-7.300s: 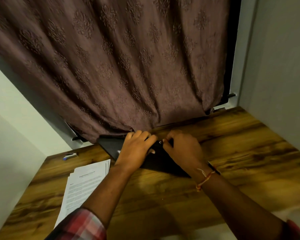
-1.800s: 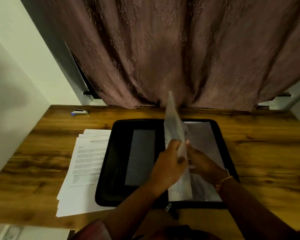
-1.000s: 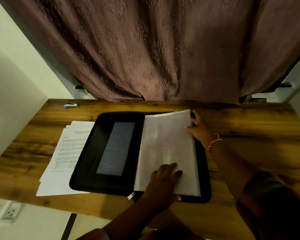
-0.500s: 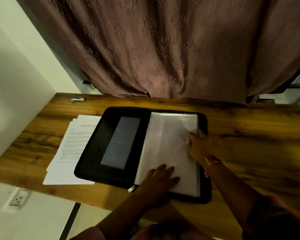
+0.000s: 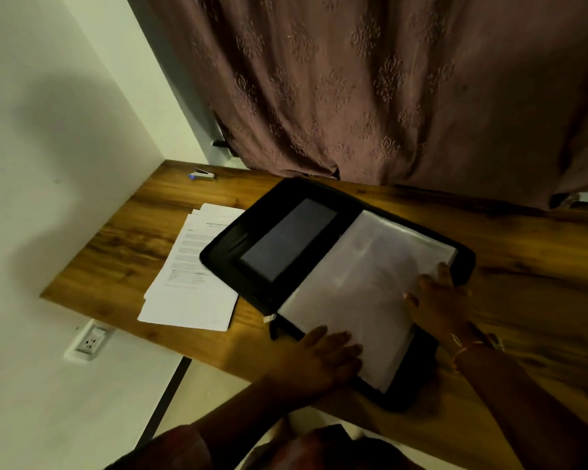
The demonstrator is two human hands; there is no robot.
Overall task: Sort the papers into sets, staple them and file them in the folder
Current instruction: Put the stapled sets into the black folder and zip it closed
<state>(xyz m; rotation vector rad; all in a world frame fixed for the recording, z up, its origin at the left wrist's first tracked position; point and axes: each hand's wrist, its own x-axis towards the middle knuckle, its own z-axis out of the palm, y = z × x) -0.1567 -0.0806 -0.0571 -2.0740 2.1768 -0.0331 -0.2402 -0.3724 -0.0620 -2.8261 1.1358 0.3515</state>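
In the head view, the only one we have, the black folder lies open on the wooden table, turned a little so that its long sides run from the near right to the far left. Its right half carries a pack of clear sleeves, and its left cover shows a dark pocket.

The left hand rests flat on the near edge of the sleeves, with the fingers straight and close together, and it holds nothing. The right hand lies on the outer right edge of the sleeves with the fingers stretched and a little spread. It presses and does not pinch, as far as we can see.

The papers are not yet sorted, we judge. They lie in a loose stack to the left of the folder, and the left cover seems to sit on their right edge. Their long axis runs almost parallel to the folder. The left hand is the nearer one, so we think it should reach to the left for them. The stapler stands in the far left corner, beyond the papers and well apart from both hands.

Behind the table hangs a brown patterned curtain. At the left is a pale wall with a socket below the table's edge.
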